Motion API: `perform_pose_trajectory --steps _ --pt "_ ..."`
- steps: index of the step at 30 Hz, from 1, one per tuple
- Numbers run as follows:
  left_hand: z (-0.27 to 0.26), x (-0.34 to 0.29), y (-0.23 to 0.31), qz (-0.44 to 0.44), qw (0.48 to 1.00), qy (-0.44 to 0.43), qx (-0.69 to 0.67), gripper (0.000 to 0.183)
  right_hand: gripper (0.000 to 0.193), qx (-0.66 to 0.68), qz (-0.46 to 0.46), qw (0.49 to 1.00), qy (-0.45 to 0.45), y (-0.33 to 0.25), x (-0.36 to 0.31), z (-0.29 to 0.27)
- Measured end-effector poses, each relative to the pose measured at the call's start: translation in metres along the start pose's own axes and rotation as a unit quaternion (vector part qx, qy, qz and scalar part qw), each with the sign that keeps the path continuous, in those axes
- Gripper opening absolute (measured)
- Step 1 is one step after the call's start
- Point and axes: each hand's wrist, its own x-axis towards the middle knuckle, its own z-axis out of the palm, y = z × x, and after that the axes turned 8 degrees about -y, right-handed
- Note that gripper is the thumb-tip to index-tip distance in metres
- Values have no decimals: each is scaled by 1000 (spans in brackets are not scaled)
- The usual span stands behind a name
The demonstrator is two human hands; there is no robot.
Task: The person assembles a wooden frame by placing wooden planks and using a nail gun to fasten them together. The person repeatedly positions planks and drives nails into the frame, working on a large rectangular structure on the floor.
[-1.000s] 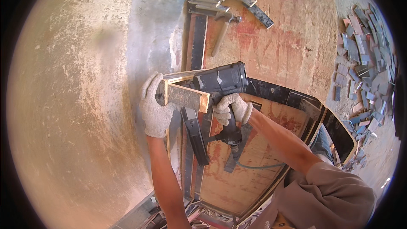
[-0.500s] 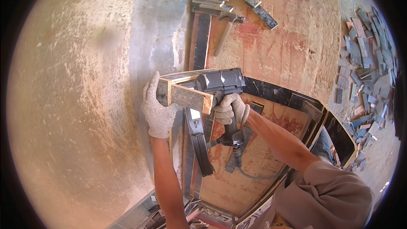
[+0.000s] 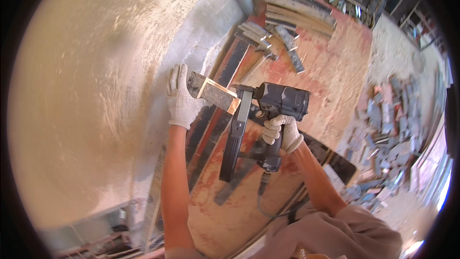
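Observation:
My gloved left hand [image 3: 183, 104] holds a short joined piece of plywood strips [image 3: 218, 96] with dark faces and pale edges. Its fingers point up along the end of the piece, and the thumb goes behind it. A black nail gun [image 3: 283, 100] is in my gloved right hand [image 3: 284, 133], the fingers wrapped round its handle. The gun's nose is just right of the wood, with a small gap seeming to lie between them. Its long magazine [image 3: 231, 156] slants down on the left, and a thin air hose [image 3: 268, 215] runs from the handle's base.
A claw hammer [image 3: 254, 67] lies on the red-stained board [image 3: 330, 67], beside short wooden strips [image 3: 253, 32]. Longer strips [image 3: 299, 17] are stacked behind. A tall pale panel [image 3: 105, 91] stands at left. Scrap wood [image 3: 393, 134] covers the ground at right.
My right hand has drawn the nail gun away from the wood to the right. The left hand keeps the wood, its fingers now straighter. My view has turned and takes in more of the far side.

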Motion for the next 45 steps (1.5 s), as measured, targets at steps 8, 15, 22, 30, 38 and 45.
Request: perform_pose_trajectory --steps 8,15,22,30,38,45 --pt "72 -66 95 -390 770 198 -465 65 18 -417 -34 905 81 -87 -29 210" --pt "102 -19 58 -470 540 240 -655 88 17 -729 106 676 -8 -111 58 332" --pt "128 -6 57 -499 605 316 -534 82 17 -728 285 621 -62 -106 154 275" --pt "143 -6 54 -539 627 289 -482 86 12 -787 349 508 -18 -91 191 242" --pt "141 -12 52 -535 653 275 -460 86 9 -760 337 556 -12 -87 177 249" --pt "137 -5 56 -537 659 268 -454 87 6 -822 327 463 -55 -91 191 255"
